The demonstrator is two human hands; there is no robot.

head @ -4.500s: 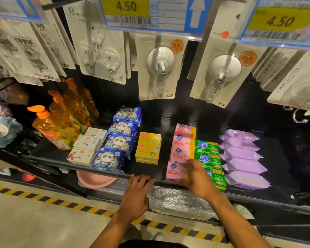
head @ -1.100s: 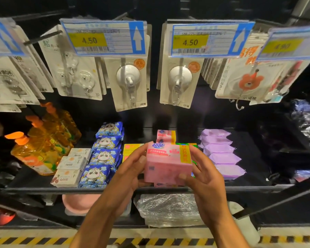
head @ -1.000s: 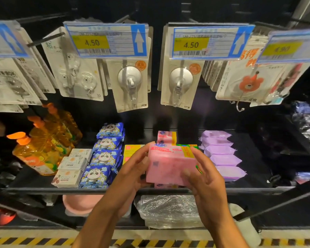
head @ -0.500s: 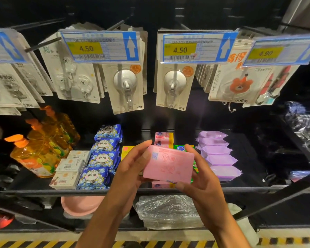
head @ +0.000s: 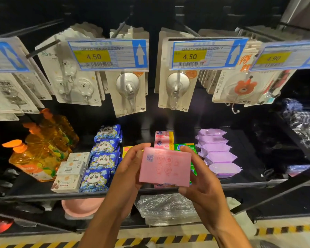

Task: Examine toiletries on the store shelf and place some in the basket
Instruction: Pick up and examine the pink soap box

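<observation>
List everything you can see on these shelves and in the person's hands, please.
soap pack: one, pink, held before the shelf
pump bottles: three, orange, shelf far left
small boxes: three, white, beside the bottles
panda packs: four, blue, left of centre
wrapped packs: five, purple, shelf right
hook cards: many, white, hanging above
price tags: four, blue and yellow, on the pegs
basin: one, pink, below the shelf
left hand, right hand: both grip the soap pack

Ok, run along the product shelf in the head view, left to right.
From the left: orange pump bottles, white boxes, blue panda packs, the pink pack held up in front, purple packs.
</observation>
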